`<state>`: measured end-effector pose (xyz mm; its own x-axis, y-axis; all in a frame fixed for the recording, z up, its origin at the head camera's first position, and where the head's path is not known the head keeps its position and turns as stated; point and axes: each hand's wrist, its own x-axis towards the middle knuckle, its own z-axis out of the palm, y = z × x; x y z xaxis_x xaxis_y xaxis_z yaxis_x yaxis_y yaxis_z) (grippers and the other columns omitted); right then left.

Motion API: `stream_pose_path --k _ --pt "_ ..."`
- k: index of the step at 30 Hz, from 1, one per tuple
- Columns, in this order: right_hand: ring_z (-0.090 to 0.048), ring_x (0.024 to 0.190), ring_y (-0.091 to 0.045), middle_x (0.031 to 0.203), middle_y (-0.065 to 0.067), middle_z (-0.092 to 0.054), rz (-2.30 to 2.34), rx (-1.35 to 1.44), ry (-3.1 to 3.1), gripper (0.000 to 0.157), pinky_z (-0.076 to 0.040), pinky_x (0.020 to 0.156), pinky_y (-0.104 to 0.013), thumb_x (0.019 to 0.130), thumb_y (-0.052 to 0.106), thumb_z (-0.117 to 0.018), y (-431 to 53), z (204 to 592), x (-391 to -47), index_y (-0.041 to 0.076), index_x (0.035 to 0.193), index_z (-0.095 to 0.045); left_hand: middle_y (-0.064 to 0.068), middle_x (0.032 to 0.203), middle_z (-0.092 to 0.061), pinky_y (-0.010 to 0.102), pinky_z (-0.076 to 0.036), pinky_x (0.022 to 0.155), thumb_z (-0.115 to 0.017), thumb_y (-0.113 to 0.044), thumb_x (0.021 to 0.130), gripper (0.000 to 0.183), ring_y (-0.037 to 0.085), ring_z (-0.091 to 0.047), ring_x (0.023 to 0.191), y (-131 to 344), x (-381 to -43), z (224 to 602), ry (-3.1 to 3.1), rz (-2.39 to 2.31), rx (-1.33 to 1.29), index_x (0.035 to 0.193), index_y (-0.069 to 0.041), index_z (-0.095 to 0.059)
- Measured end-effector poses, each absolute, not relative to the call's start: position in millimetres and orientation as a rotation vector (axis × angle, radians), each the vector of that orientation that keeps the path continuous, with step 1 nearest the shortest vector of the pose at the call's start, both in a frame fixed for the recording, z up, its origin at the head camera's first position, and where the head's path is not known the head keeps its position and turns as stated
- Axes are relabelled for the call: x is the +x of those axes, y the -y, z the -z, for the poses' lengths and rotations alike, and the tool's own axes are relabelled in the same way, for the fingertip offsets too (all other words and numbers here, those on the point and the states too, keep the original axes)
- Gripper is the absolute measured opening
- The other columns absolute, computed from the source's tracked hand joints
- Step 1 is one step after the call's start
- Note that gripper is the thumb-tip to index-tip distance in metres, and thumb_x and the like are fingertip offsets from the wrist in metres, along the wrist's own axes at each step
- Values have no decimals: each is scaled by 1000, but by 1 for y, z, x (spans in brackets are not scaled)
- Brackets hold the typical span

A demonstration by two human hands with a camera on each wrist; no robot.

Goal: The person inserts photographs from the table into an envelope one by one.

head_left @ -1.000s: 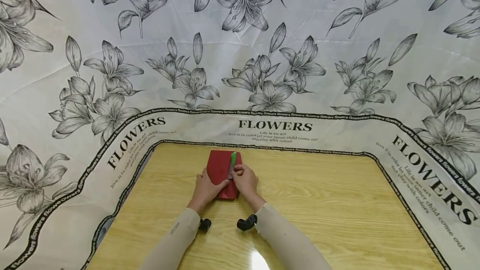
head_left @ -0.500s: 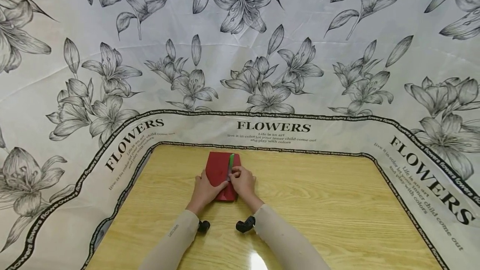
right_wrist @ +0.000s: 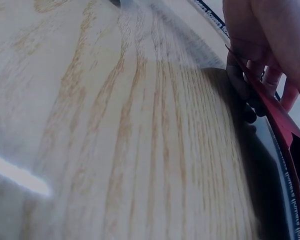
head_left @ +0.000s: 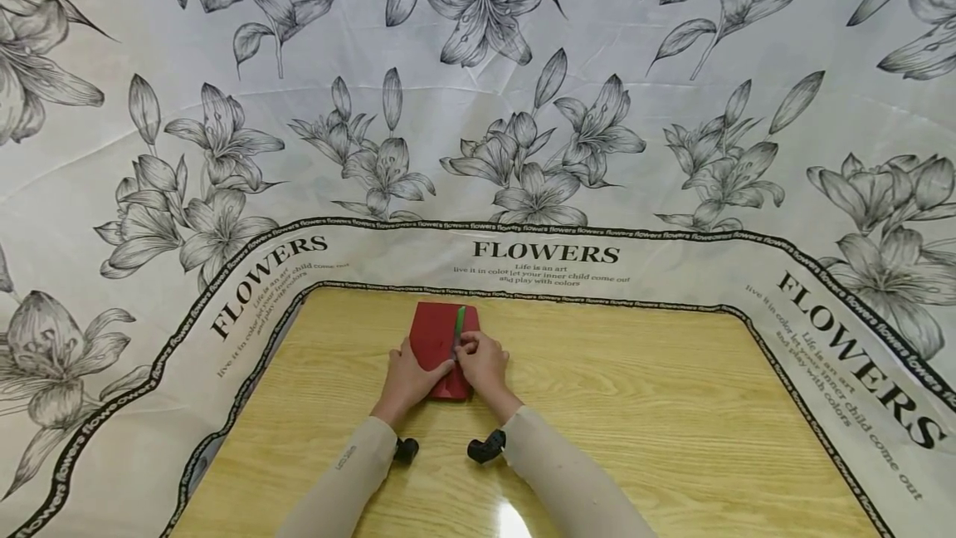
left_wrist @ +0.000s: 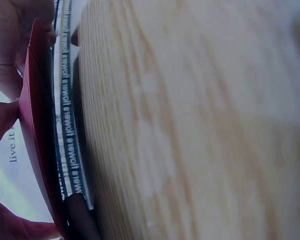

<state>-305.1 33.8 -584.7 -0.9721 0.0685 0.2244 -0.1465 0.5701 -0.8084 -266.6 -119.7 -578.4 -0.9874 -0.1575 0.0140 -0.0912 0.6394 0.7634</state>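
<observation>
In the head view, a flat red folded cover (head_left: 431, 337) that looks like an envelope lies toward the back left of the table. My left hand (head_left: 403, 382) holds it at its lower left, thumb across the face and fingers along the left side. A narrow green-and-grey strip (head_left: 460, 322) shows along the cover's right part. My right hand (head_left: 484, 359) pinches near that strip's lower end with thumb and forefinger; the exact contact is hidden. In the right wrist view, fingers (right_wrist: 244, 82) curl around the edge of the red cover (right_wrist: 272, 110).
A yellow wood-grain table (head_left: 635, 405) spreads around the hands, widest to the right. White cloth printed with flowers (head_left: 538, 106) rises behind and at the sides. Black devices (head_left: 487, 447) sit at both wrists.
My right hand has shifted slightly left with the strip, and less of the strip's width shows beside the red cover. The left hand has kept its hold.
</observation>
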Motion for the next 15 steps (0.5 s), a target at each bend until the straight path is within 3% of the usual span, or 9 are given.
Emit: stream_pose_path --k 15 --pt "-65 102 -36 82 -1 -73 -1359 150 2632 24 -36 103 -59 98 11 -79 -38 586 -305 4 122 -78 35 137 -46 58 -55 97 -82 -56 90 111 43 -60 114 118 -268 578 2793 1245 242 162 9 -28"
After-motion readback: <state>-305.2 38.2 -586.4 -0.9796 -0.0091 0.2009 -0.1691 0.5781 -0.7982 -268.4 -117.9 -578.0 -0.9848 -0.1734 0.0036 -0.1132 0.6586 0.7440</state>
